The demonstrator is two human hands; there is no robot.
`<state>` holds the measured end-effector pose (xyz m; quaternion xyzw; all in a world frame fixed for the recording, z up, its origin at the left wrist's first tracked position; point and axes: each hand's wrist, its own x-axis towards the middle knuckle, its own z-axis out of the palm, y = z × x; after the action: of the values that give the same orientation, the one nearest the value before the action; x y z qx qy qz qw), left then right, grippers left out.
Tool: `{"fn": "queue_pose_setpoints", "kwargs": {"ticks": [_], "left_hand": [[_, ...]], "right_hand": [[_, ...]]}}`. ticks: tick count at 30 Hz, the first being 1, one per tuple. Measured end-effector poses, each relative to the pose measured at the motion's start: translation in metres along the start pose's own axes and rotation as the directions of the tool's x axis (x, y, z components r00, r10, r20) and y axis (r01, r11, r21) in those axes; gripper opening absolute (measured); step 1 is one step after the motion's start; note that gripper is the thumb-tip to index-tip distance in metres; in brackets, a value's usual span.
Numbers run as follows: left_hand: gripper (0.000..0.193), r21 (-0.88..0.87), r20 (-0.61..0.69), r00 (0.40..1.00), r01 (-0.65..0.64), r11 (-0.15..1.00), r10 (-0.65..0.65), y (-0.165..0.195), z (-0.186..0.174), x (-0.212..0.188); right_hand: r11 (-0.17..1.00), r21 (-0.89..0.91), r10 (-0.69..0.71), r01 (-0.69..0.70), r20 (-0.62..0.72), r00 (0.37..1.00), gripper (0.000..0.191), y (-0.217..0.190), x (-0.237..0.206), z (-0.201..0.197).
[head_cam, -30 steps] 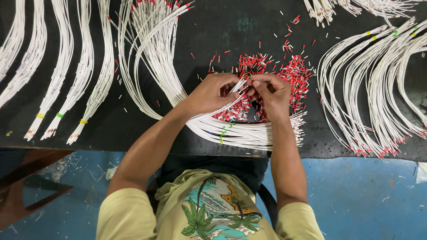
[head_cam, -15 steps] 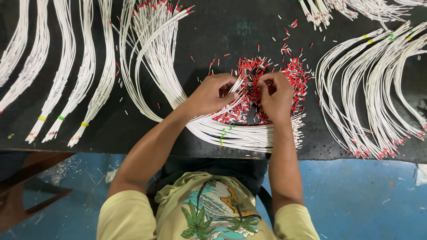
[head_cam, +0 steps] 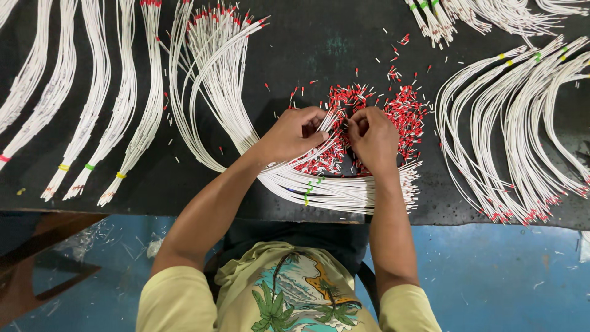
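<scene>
My left hand (head_cam: 295,132) and my right hand (head_cam: 372,136) meet over a pile of small red ferrules (head_cam: 402,110) on a black table (head_cam: 326,49). The left fingers pinch the ends of thin white wires from a long curved bundle (head_cam: 233,123) that sweeps under both wrists. My right fingers are closed at the tip of one of those wires, apparently on a red ferrule, though the piece itself is hidden.
Tied white wire bundles (head_cam: 123,104) with yellow and green bands lie at the left. More bundles with red tips (head_cam: 510,154) fan out at the right and top right (head_cam: 467,12). The table's front edge runs above a blue floor (head_cam: 504,276).
Both hands stay over the red pile with only small finger movement; the view has shifted slightly.
</scene>
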<state>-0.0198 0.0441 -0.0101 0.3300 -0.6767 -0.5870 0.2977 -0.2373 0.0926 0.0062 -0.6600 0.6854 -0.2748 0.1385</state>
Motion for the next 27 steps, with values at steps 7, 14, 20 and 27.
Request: {"fn": "queue_pose_setpoints", "kwargs": {"ticks": [7,14,20,27], "left_hand": [[0.024,0.051,0.009,1.0,-0.007,0.999,0.006,0.001,0.001,-0.001],[0.023,0.042,0.031,0.998,-0.051,0.998,0.049,0.012,-0.002,-0.001],[0.021,0.086,0.041,0.996,-0.084,0.993,0.08,0.012,-0.002,0.0],[0.021,-0.048,0.116,0.992,-0.035,0.998,0.04,0.009,-0.001,0.001]], "right_hand": [[0.714,0.693,0.111,-0.103,0.033,0.993,0.012,0.002,-0.003,0.003],[0.529,0.821,0.192,-0.216,0.132,0.972,0.007,-0.001,-0.005,0.002],[0.392,0.879,0.136,-0.272,0.237,0.962,0.016,0.004,-0.004,0.002],[0.262,0.855,0.073,-0.448,0.445,0.893,0.006,0.016,-0.004,0.0]]}}
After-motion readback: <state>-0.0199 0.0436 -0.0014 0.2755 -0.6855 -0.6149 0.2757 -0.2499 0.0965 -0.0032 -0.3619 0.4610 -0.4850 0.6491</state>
